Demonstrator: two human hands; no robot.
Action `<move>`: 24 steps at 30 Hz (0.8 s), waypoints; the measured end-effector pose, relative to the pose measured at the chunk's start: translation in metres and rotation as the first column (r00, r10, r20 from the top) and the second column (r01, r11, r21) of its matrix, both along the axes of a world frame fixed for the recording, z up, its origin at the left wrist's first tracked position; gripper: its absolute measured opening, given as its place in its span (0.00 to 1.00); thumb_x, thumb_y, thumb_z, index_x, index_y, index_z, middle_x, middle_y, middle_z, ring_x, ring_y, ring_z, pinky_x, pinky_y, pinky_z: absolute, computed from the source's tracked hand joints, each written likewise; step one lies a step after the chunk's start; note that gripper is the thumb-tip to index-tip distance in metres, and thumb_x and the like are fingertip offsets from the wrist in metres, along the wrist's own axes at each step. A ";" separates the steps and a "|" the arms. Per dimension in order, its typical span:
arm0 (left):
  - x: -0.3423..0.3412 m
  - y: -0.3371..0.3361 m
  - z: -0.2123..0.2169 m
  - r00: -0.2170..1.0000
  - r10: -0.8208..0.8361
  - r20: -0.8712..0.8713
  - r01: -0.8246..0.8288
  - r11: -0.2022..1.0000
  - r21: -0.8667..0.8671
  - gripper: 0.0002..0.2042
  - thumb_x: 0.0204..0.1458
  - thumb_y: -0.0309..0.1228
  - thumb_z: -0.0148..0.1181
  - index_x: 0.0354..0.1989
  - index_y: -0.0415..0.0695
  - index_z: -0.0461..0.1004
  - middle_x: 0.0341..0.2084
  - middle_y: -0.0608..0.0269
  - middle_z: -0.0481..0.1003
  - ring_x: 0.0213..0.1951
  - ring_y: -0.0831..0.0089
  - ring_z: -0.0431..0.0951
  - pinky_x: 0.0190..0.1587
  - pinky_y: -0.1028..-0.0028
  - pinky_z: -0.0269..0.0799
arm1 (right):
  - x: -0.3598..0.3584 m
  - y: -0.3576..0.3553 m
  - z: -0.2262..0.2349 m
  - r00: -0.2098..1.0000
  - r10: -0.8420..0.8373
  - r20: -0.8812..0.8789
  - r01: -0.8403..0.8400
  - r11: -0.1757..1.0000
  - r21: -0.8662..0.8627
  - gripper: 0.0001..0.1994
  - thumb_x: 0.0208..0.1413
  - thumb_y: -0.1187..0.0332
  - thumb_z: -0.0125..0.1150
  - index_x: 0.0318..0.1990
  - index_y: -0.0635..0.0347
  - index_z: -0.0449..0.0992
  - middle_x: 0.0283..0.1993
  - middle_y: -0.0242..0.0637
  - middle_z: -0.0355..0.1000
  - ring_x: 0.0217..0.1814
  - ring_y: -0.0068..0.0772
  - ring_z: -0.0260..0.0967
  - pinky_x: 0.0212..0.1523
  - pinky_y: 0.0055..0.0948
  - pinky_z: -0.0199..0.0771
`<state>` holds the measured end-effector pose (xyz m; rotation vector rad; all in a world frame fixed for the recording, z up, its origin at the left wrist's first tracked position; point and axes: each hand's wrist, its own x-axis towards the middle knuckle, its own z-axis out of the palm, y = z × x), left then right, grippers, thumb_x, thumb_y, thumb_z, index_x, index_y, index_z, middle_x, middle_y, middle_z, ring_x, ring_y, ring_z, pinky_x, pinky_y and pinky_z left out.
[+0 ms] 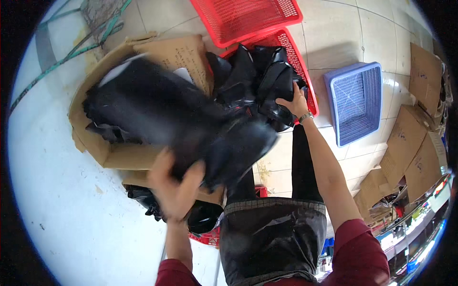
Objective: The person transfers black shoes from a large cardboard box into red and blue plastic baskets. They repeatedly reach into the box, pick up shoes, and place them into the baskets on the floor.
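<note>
My left hand (176, 188), smeared by motion, is at the near edge of a large bundle of limp black sheets (157, 102), its thumb and fingers around part of it. The bundle stretches across an open cardboard box (131, 157) toward the right, and its right end is blurred. My right hand (298, 102) grips a shiny black piece (274, 97) with thumb and fingers apart around it. That piece lies among several folded black ones in a red plastic basket (305, 62). The fingertips of both hands are partly hidden.
A second red basket (248, 21) stands beyond the filled one. To the right is a blue plastic basket (358, 105) on the tiled floor. Flattened cardboard boxes (405, 138) line the far right. More black pieces (205, 217) lie below the box, beside a white surface (71, 200).
</note>
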<state>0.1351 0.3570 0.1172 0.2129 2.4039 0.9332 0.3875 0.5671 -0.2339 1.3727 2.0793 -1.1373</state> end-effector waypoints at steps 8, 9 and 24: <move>0.019 -0.009 -0.339 0.975 -0.219 -0.028 0.179 0.859 -0.479 0.48 0.34 0.61 0.70 0.57 0.32 0.70 0.66 0.27 0.51 0.65 0.39 0.59 0.66 0.57 0.59 | 0.006 0.054 0.004 0.944 -0.124 -0.306 0.180 0.970 0.162 0.36 0.51 0.52 0.67 0.65 0.59 0.64 0.59 0.62 0.66 0.60 0.60 0.66 0.58 0.48 0.68; 0.028 0.002 -0.348 0.975 -0.222 0.002 0.200 0.877 -0.436 0.47 0.35 0.60 0.70 0.58 0.32 0.70 0.66 0.30 0.53 0.65 0.41 0.60 0.66 0.57 0.58 | 0.024 0.063 -0.014 0.974 -0.088 -0.208 0.131 0.970 0.204 0.34 0.52 0.53 0.66 0.64 0.59 0.65 0.57 0.62 0.68 0.57 0.61 0.68 0.56 0.49 0.70; 0.156 0.274 -0.373 0.821 -0.550 0.153 0.564 0.823 -0.067 0.34 0.40 0.54 0.71 0.51 0.42 0.76 0.52 0.44 0.72 0.52 0.50 0.75 0.56 0.62 0.69 | 0.286 0.172 -0.149 0.788 -0.463 -0.406 0.457 0.881 -0.117 0.18 0.65 0.60 0.50 0.53 0.64 0.71 0.51 0.53 0.73 0.51 0.52 0.72 0.51 0.42 0.72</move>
